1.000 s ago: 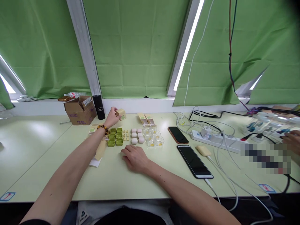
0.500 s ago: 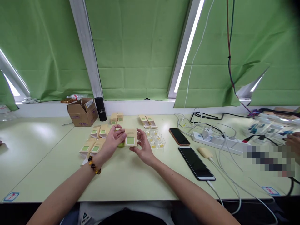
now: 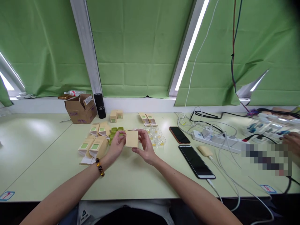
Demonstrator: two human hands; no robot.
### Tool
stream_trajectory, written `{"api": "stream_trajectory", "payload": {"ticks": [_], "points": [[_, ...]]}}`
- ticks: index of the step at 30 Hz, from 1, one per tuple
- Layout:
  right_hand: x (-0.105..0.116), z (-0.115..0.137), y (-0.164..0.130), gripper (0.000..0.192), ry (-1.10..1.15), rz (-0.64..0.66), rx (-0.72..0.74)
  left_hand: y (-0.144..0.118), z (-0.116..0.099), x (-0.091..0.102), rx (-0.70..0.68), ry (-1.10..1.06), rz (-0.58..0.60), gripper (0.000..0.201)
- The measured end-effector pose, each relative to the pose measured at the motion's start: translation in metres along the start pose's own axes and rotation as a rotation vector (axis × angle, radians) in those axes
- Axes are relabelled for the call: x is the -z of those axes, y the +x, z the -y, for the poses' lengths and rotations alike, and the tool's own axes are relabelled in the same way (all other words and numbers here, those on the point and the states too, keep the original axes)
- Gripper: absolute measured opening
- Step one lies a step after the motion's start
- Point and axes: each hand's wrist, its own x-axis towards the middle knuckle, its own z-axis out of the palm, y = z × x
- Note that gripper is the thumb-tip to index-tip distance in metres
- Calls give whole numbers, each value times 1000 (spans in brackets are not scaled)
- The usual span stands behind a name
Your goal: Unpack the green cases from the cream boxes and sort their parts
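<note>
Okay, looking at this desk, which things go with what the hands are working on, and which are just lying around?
In hand or alongside:
small tan box, held by left hand and right hand
tan boxes with green windows
green trays
clear cups

Lying about:
two phones
power strip
cardboard carton
black flask

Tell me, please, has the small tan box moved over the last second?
Yes. The small tan box came from near the black cylinder toward the person, held between left hand and right hand.
</note>
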Motion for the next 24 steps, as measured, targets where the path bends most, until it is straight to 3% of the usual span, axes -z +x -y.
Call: {"api": "stream_trajectory", "payload": {"ticks": [5,9,15,19,24], "points": [[0,2,-3,65,-168,-100,72,1,1,5,-121,168,-97,38],[-1,-7,-2,72,-385,-203,290,-8,-2,5,-211,250,-65,33],[2,-23,0,89,-632,-172,598,-16,11,-3,-237,452,12,67],[1,-20,0,87,-671,-92,675,-13,19,-6,-168,305,18,64],[2,-8,-1,87,-571,-119,606,-7,18,-4,-202,39,39,61]]}}
